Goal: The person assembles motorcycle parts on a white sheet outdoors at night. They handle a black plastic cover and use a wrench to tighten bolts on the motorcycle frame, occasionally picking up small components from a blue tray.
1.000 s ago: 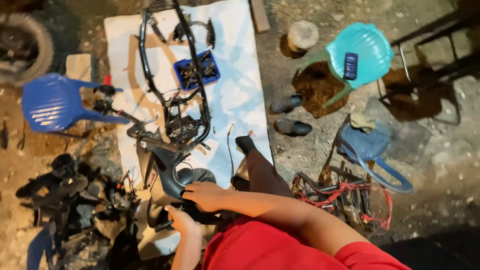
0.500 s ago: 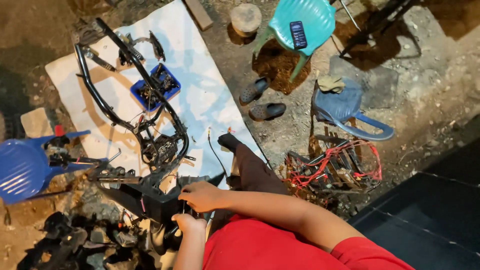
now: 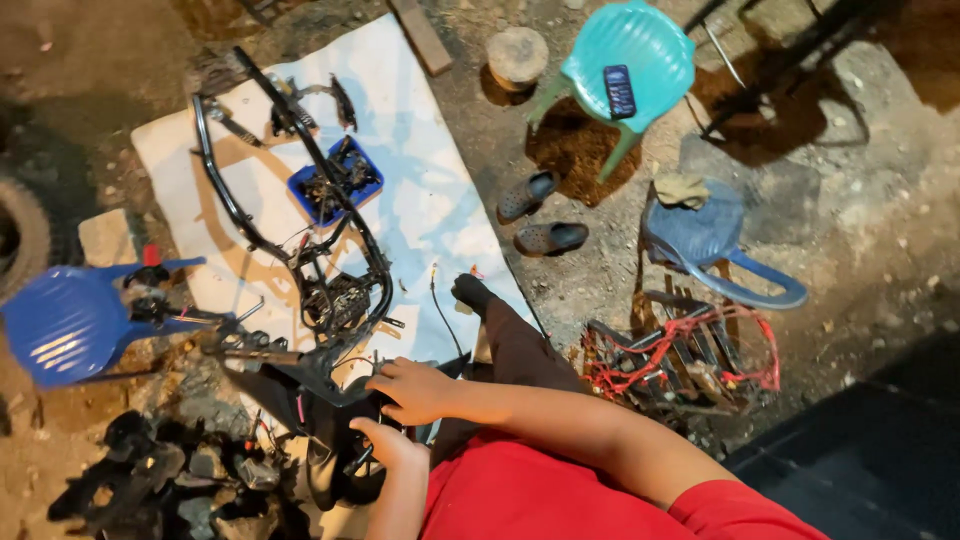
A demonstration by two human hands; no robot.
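Head view: both hands on black motorcycle part [image 3: 330,420], view shifted since 0.5 s ago.
Right hand [image 3: 412,390] curled over its top, left hand [image 3: 392,445] gripping below; part sits at white sheet [image 3: 420,120] edge, frame [image 3: 300,230] now nearer centre.

The black motorcycle part [image 3: 320,400] under both hands is a dark assembly of plastic and metal with thin wires coming out. It lies at the near edge of the white sheet [image 3: 430,200], partly over the dirt ground. Its metal bar end points left, and its rounded lower body is in shadow.
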